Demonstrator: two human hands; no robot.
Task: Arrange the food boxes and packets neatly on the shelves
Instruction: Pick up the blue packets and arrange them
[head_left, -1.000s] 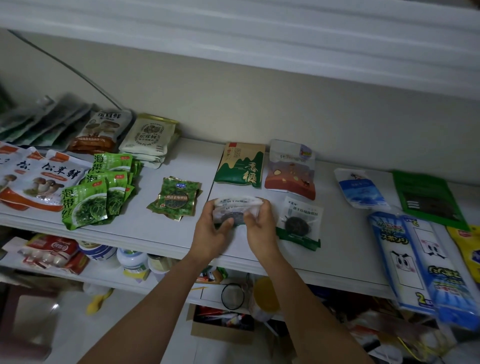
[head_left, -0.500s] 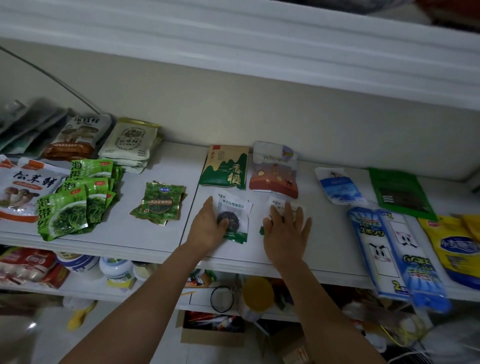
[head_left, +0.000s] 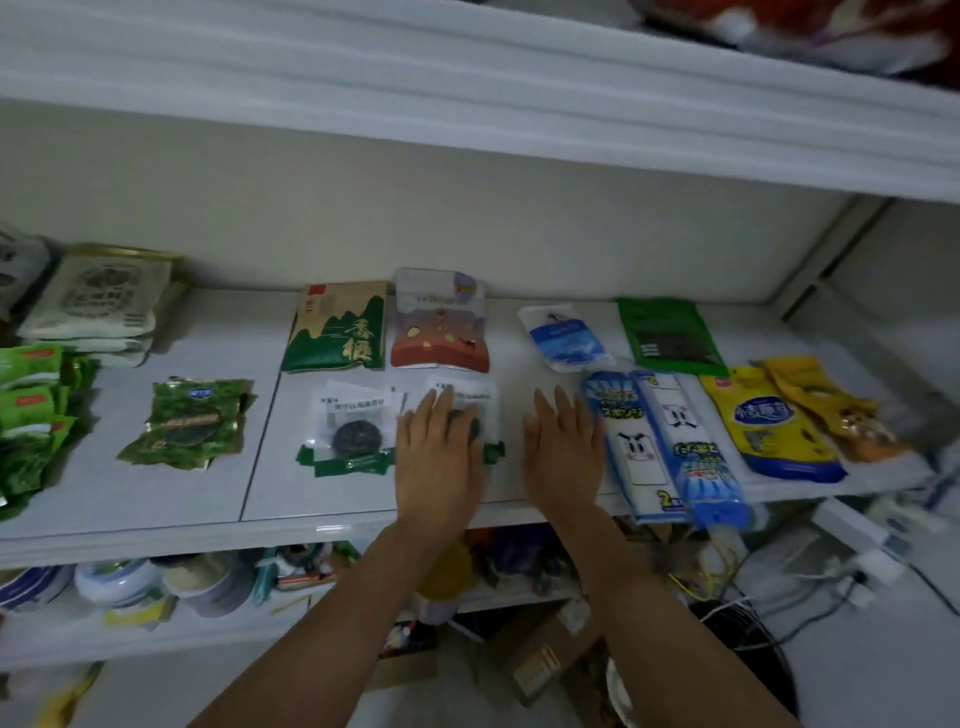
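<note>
**A:** What's biggest?

**B:** The white shelf (head_left: 156, 493), with the green mountain packet (head_left: 337, 327) at its back. Well right of that packet lie two blue sponge packs (head_left: 670, 447).

**A:** The hands?

**B:** Forward and right of the mountain packet, the left hand (head_left: 439, 457) lies flat, fingers straight, on a clear packet (head_left: 467, 400), gripping nothing. Further right, the right hand (head_left: 563, 452) is flat too, holding nothing.

**A:** Anything smaller?

**B:** A second clear packet (head_left: 353, 426), directly in front of the mountain packet.

White power strip (head_left: 852, 525), cables (head_left: 753, 621) lower right; cardboard box (head_left: 540, 657) below; blurred tubs (head_left: 119, 577), possibly bowls.
</note>
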